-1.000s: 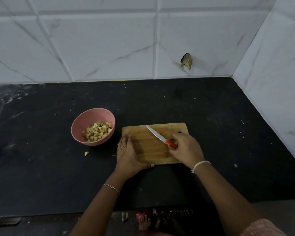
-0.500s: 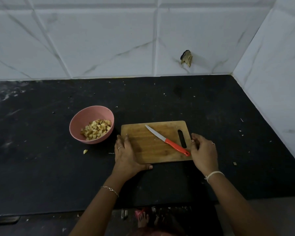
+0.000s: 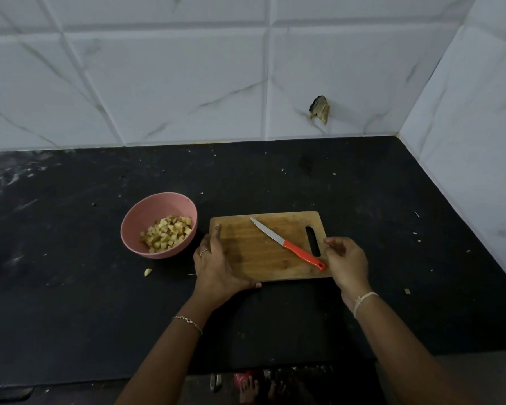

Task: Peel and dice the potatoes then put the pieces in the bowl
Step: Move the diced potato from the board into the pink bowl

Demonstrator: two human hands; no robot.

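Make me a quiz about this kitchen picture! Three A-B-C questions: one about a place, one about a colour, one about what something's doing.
1. Where is the bowl from the cutting board? A) left of it B) right of it C) on it
2. What colour is the knife handle? A) blue B) orange-red C) black
3. Is the knife being held? A) gripped tight B) lying loose C) stuck in a potato
Answers: 1 A, it stands by the board's left edge; 2 B, orange-red shows plainly; 3 B, neither left hand nor right hand grips it.
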